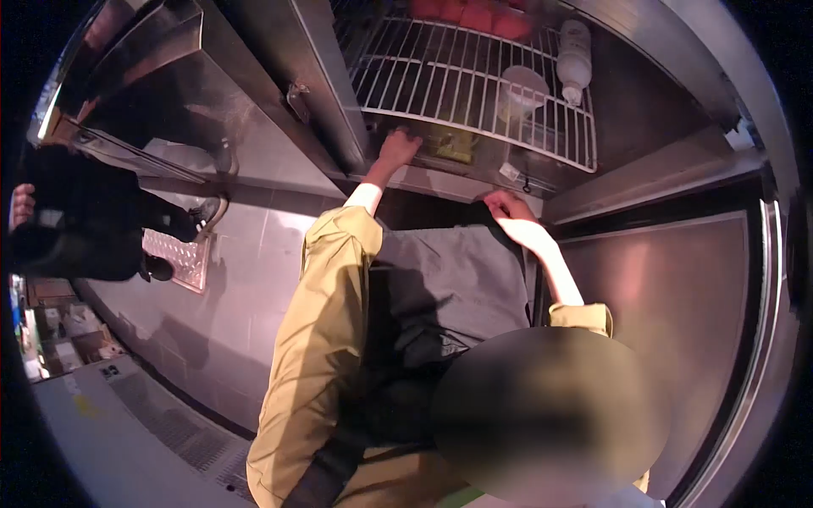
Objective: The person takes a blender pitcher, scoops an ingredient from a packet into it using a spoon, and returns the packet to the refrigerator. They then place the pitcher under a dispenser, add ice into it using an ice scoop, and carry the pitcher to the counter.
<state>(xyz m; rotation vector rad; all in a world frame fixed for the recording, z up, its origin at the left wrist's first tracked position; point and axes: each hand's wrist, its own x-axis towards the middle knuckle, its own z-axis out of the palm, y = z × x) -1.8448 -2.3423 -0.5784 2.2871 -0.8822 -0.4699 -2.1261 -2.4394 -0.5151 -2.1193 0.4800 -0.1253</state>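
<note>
My left hand (pixel 398 146) reaches in at the left front of an open steel fridge, below a white wire shelf (pixel 457 68). Its fingers are in dim light, and I cannot tell whether they grip anything. Just right of it, a yellowish pack or container (pixel 450 146) sits under the shelf. My right hand (pixel 506 206) is at the fridge's front edge, fingers curled together; anything inside them is hidden. Close above it is a small white tag (pixel 509 171). On the shelf lie a white bottle (pixel 574 63), a pale round tub (pixel 522 91) and red packs (pixel 474 15).
The fridge door (pixel 656 339) stands open on my right. At left, another person in dark clothes (pixel 80 212) stands on the tiled floor (pixel 229 339), by a metal floor plate (pixel 178 258). A grey vented unit (pixel 144 423) and boxes (pixel 72 334) are at lower left.
</note>
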